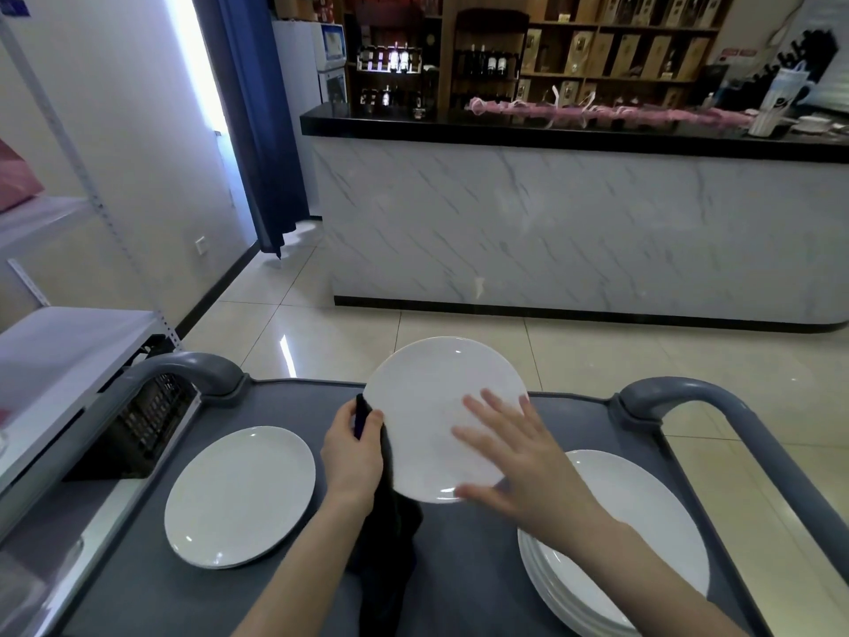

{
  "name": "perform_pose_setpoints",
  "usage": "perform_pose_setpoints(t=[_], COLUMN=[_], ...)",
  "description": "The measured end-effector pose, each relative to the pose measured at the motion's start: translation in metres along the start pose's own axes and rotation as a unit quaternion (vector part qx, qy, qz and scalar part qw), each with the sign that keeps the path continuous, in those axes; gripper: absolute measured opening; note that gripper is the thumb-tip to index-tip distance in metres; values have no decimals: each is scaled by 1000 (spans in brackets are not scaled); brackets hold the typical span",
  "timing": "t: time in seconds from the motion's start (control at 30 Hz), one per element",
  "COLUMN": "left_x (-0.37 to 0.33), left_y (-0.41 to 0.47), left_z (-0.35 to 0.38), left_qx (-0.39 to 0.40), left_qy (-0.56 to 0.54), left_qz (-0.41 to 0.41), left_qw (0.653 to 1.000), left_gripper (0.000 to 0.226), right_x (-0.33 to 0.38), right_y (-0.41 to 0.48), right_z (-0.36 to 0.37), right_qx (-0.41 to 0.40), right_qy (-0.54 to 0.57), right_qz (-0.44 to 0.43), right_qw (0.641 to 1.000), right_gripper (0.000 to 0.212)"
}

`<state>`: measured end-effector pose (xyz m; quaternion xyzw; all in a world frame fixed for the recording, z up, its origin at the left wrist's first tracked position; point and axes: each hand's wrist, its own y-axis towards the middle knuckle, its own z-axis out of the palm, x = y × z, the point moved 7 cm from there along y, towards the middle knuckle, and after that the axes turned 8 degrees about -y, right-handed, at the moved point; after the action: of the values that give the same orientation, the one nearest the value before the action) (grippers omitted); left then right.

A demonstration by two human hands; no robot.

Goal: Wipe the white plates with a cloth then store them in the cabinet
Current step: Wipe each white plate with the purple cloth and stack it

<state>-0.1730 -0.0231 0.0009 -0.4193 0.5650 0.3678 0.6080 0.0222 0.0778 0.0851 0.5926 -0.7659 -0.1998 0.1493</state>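
Note:
A white plate (427, 406) is tilted up above the grey cart top (464, 581). My left hand (351, 457) grips a dark cloth (390, 535) against the plate's left edge; the cloth hangs down below the hand. My right hand (519, 457) lies on the plate's lower right face with fingers spread straight, thumb at the bottom rim. A single white plate (239, 496) lies flat on the cart at the left. A stack of white plates (643, 544) sits on the cart at the right, partly under my right forearm.
The cart has grey curved handles at left (183, 367) and right (716, 397). A white metal shelf unit (59, 351) stands to the left. A marble-fronted counter (574, 232) with a black top crosses the tiled floor ahead, wine shelves behind it.

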Motion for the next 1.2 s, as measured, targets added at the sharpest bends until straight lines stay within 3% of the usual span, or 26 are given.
perform_pose_setpoints(t=[0.07, 0.13, 0.33, 0.47, 0.53, 0.63, 0.73, 0.83, 0.93, 1.07, 1.2], left_x=[-1, -1, 2, -4, -9, -16, -23, -28, -35, -42, -37], left_y=[1, 2, 9, 15, 18, 16, 12, 5, -8, -33, -61], left_z=[1, 3, 3, -2, -5, -4, 8, 28, 51, 73, 77], left_qx=[5, 12, 52, 55, 38, 23, 6, 16, 51, 147, 201], left_qy=[-2, 0, -2, 19, 4, -39, -93, -137, -129, -9, 118], left_qz=[-5, -3, -40, -45, -40, -40, -42, -46, -5, 101, 242], left_qw=[1000, 1000, 998, 997, 998, 998, 995, 989, 990, 984, 942], left_gripper=[21, 22, 13, 17, 11, 30, 20, 16, 20, 26, 36], right_x=[14, 18, 24, 14, -1, -26, -36, -29, -19, -8, -14], right_y=[-2, -2, -6, -2, 0, -13, -24, -31, -37, -39, -34], right_z=[7, 11, 9, 10, 14, 29, 31, 38, 45, 55, 53], right_qx=[49, 71, 4, 21, 49, 121, 45, 10, -9, -48, -79], right_qy=[-89, -126, -159, -56, 56, 217, 373, 471, 516, 589, 647], right_qz=[-90, -120, -170, -75, 34, 229, 355, 408, 436, 477, 503], right_qw=[991, 982, 973, 995, 997, 941, 856, 782, 738, 651, 567], right_gripper=[68, 66, 53, 63, 48, 31, 18, 10, 8, 10, 18])
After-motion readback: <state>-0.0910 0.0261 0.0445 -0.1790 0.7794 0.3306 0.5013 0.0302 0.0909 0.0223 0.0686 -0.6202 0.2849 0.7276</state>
